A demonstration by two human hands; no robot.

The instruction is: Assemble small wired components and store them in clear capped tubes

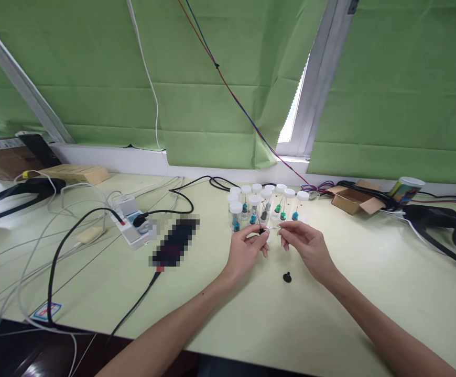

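Left hand (247, 247): pinching a small black piece (262, 231)
Right hand (303, 246): pinching a thin pin (272, 229)
Black knob (287, 278): on the counter (259, 319), between both arms
Jars (253, 208): behind the hands

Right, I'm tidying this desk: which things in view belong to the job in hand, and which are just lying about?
Belongs, it seems:
small black part in the left hand
thin rod pinched by the right hand
white-capped clear containers
loose black round piece

Just lying about, probably:
power strip
open cardboard box
patterned can
pixelated dark object
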